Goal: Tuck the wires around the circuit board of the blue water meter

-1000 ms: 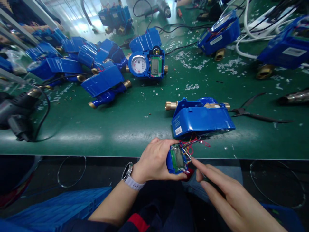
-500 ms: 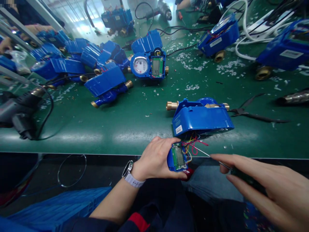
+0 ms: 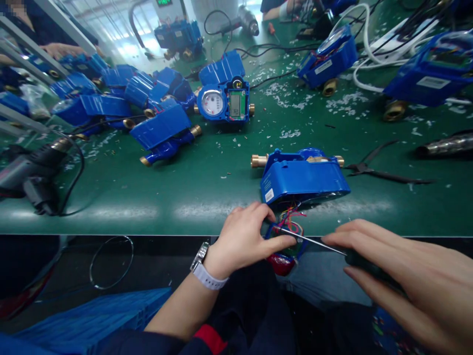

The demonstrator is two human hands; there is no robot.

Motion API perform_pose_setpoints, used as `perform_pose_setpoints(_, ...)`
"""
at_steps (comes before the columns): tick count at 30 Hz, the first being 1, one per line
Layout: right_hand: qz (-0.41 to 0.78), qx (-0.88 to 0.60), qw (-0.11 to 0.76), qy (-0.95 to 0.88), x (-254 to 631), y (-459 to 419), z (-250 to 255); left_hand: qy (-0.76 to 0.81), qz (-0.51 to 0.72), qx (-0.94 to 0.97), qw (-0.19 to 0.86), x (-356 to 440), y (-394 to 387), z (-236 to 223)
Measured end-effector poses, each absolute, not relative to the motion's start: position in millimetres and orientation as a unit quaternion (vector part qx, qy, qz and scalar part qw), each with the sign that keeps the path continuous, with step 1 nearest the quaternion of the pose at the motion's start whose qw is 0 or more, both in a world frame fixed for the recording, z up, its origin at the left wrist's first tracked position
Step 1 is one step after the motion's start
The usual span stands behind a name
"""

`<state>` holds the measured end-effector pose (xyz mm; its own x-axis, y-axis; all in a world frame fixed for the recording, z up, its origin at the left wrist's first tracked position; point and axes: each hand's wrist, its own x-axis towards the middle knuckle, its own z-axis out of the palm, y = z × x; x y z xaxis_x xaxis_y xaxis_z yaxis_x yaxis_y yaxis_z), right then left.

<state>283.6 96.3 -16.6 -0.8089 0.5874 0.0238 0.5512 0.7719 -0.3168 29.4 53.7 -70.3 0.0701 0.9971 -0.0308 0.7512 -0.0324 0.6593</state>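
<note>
My left hand (image 3: 242, 239) grips a blue-edged circuit module (image 3: 296, 251) at the table's front edge, thumb across it. Coloured wires (image 3: 291, 219) run from the module up toward a blue water meter (image 3: 305, 178), which lies on its side just beyond. In my right hand (image 3: 402, 271) is a screwdriver (image 3: 314, 241), its dark handle mostly hidden by the palm. The thin shaft points left across the module, with its tip near the module's upper left corner. Whether the tip touches anything I cannot tell. A red surface (image 3: 281, 265) shows under the module.
Dark pliers (image 3: 364, 168) lie right of the meter. Several blue meters (image 3: 160, 123) crowd the left, and one with a display (image 3: 223, 103) sits mid-table. A heat gun (image 3: 37, 170) is at left; a metal nozzle (image 3: 443, 146) is at right. Other people's hands (image 3: 64, 50) show far off.
The module has turned in my left hand, so its display no longer faces me and a red surface shows. My left thumb has come across it; the screwdriver tip has moved left over it.
</note>
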Motion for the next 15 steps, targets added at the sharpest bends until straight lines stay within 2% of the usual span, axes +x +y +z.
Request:
perform_pose_setpoints(3, 0.110, -0.297, 0.034, -0.948, 299.4, 96.6, -27.2, 0.644, 0.236, 0.691, 0.229, 36.0, 53.8, -76.5)
perform_pose_setpoints(12, 0.103, -0.300, 0.051, -0.947, 299.5, 95.4, -23.5, 0.606, 0.362, 0.675, 0.214, 36.2, 44.6, -95.6)
perform_pose_setpoints(15, 0.083, -0.285, 0.071, -0.952, 298.4, 91.8, -27.6, 0.595, 0.383, 0.685, 0.176, 35.2, 42.0, -101.5)
